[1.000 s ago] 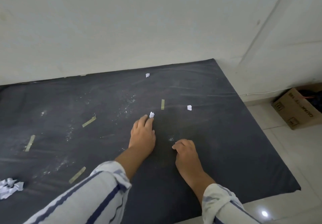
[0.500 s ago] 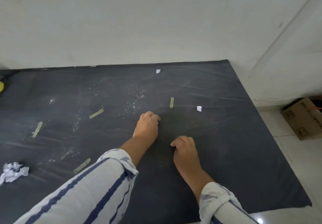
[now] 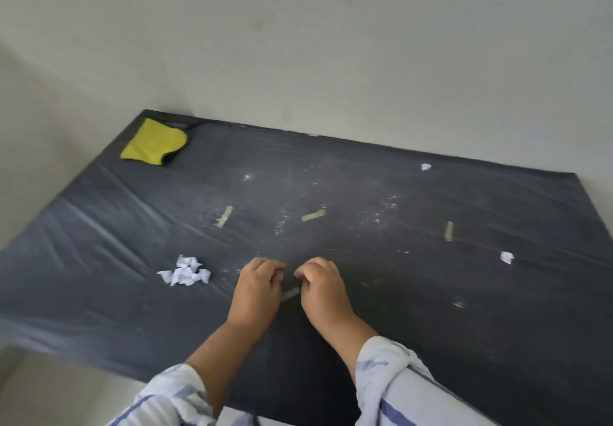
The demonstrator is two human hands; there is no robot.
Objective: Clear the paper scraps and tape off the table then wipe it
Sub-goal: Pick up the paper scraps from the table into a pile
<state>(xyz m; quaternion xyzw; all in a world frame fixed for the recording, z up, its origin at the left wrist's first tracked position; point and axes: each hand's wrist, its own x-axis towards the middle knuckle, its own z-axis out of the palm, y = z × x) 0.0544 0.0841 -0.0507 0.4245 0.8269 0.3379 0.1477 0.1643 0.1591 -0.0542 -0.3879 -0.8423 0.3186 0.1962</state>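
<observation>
My left hand (image 3: 257, 288) and my right hand (image 3: 323, 289) rest side by side on the dark table (image 3: 431, 309), both with fingers curled in. A short tape strip (image 3: 290, 294) lies flat between them, touching or nearly touching both. No scrap shows inside my left fist. Other tape strips are stuck further back: one at the left (image 3: 225, 216), one in the middle (image 3: 313, 215) and one at the right (image 3: 448, 230). A crumpled paper pile (image 3: 184, 271) sits left of my left hand. Small paper scraps lie at the right (image 3: 507, 257) and far right (image 3: 426, 166).
A yellow cloth (image 3: 154, 142) lies in the table's far left corner against the wall. White dust specks (image 3: 381, 213) are scattered over the middle of the table. Walls border the table at the back and left; its front edge is near my sleeves.
My left hand closed over the small scrap it was pinching. The view swung left, and both hands moved left to a tape strip near the crumpled pile.
</observation>
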